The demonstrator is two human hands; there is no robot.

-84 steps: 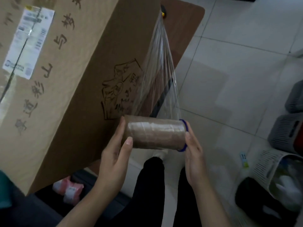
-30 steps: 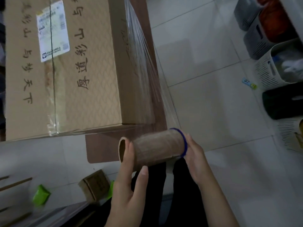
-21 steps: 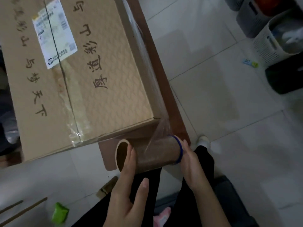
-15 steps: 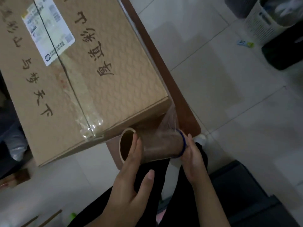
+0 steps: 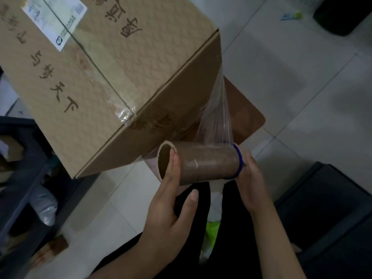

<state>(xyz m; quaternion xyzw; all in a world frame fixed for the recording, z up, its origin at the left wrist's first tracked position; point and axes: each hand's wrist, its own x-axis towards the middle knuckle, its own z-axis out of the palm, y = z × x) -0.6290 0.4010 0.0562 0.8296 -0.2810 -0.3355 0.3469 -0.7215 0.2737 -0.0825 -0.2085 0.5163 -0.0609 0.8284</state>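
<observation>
A large cardboard box with printed characters and a white label stands on a brown table. I hold a roll of clear stretch film on a brown cardboard core with a blue rim just below the box's near corner. My left hand grips the roll's open left end, a fingertip inside the core and the thumb under it. My right hand holds the blue right end. A sheet of film runs taut from the roll up to the box's right corner edge.
White floor tiles spread to the right. A dark bin stands at the top right and a dark crate at the lower right. Dark shelving with clutter fills the left. My dark trouser legs are below the roll.
I have carried the roll round from the box's long side to its near corner. The film now bends round that corner. Both hands stay on the roll's ends.
</observation>
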